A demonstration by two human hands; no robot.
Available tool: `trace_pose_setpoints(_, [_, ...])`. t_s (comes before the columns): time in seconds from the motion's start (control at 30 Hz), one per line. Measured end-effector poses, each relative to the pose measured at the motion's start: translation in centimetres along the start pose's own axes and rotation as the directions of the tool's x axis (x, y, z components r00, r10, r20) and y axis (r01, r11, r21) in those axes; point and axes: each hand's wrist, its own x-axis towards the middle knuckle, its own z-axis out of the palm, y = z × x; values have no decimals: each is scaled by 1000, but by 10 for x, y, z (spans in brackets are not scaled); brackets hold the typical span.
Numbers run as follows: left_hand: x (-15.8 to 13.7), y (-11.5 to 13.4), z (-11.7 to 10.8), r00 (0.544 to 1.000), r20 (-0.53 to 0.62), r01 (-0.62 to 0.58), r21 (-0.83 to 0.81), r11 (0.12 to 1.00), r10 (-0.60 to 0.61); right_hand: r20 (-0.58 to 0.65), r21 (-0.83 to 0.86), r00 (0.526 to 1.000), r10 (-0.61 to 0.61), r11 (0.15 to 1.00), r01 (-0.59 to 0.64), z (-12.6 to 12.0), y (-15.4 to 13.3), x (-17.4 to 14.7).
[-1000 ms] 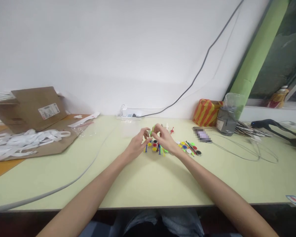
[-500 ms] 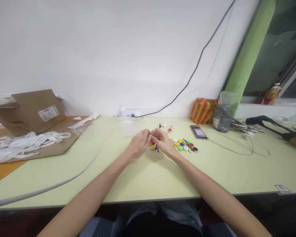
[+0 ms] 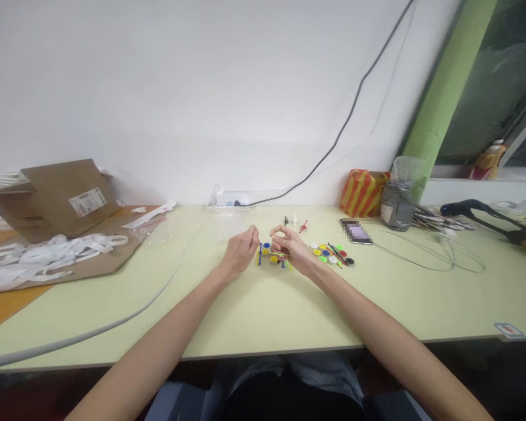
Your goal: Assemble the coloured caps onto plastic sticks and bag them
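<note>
My left hand [image 3: 242,250] is closed, fingertips pinched together above the table; whatever they may hold is hidden. To its right, my right hand [image 3: 293,250] has its index finger curled over and grips a thin yellow-green plastic stick [image 3: 279,254]. Small coloured plastic parts lie beneath and between the hands: a blue stick [image 3: 260,255], a blue disc [image 3: 267,247] and a yellow disc [image 3: 273,261]. Right of my right hand is a group of several coloured discs [image 3: 325,254] with dark and red sticks among them.
Farther back lie a red piece [image 3: 304,225] and a white piece [image 3: 295,219]. A phone [image 3: 356,231] with a cable is to the right, near a striped bag [image 3: 363,193]. A cardboard box [image 3: 70,199] and white straps [image 3: 48,260] occupy the left. A power strip [image 3: 230,200] sits against the wall.
My hands were together over the parts and have now separated, the left moving slightly left and the right slightly right. More of the parts between them show.
</note>
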Motion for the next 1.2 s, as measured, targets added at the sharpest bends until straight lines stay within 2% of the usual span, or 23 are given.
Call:
trace_pose_setpoints(0.07, [2, -7, 3, 998, 41, 54, 22, 998, -55, -72, 28, 994, 88, 996, -86, 4, 3, 1])
trace_pose_setpoints(0.17, [4, -14, 8, 994, 46, 98, 29, 995, -99, -107, 50, 974, 199, 980, -194, 10, 8, 2])
trace_pose_setpoints(0.23, [4, -15, 9, 994, 52, 97, 11, 995, -97, -120, 23, 974, 193, 981, -192, 12, 11, 2])
trace_pose_setpoints(0.4, [2, -11, 9, 992, 124, 14, -27, 1000, -10, -169, -135, 982, 79, 985, -103, 10, 8, 1])
trace_pose_setpoints(0.47, [2, -9, 8, 990, 137, -9, -16, 1000, 11, -78, -287, 996, 51, 955, -71, 5, 1, -1])
trace_pose_setpoints(0.53, [2, -10, 8, 992, 128, -10, -3, 1000, 10, 153, -475, 985, 85, 880, -2, -1, -8, -6])
trace_pose_setpoints(0.57, [3, -11, 7, 993, 116, -4, 1, 1000, 4, 290, -551, 948, 134, 833, 51, -3, -12, -8])
trace_pose_setpoints(0.63, [3, -14, 6, 996, 93, 12, 4, 1000, -12, 489, -642, 835, 253, 752, 148, -4, -16, -12])
trace_pose_setpoints(0.67, [4, -15, 6, 996, 84, 17, 4, 1000, -17, 537, -666, 789, 298, 724, 179, -4, -16, -13])
trace_pose_setpoints(0.73, [4, -18, 6, 997, 74, 25, 7, 1000, -25, 567, -690, 751, 339, 693, 209, -1, -12, -13])
trace_pose_setpoints(0.83, [4, -19, 7, 997, 71, 28, 12, 1000, -28, 566, -696, 761, 316, 677, 237, 4, -3, -12])
trace_pose_setpoints(0.9, [5, -19, 7, 998, 57, 32, 17, 999, -33, 530, -725, 797, 290, 642, 249, 8, 0, -12])
trace_pose_setpoints(1.0, [5, -18, 5, 998, 21, 59, 19, 998, -60, 440, -808, 865, 240, 526, 265, 17, 2, -18])
trace_pose_setpoints(1.1, [6, -17, 4, 997, -9, 83, -8, 997, -83, 381, -873, 913, 148, 384, 302, 30, 5, -25])
trace_pose_setpoints(1.17, [7, -16, 2, 994, -31, 99, -80, 992, -102, 339, -901, 938, 80, 314, 299, 38, 10, -27])
trace_pose_setpoints(1.2, [7, -14, 0, 990, -34, 132, -152, 980, -139, 318, -907, 947, 54, 310, 286, 42, 12, -28])
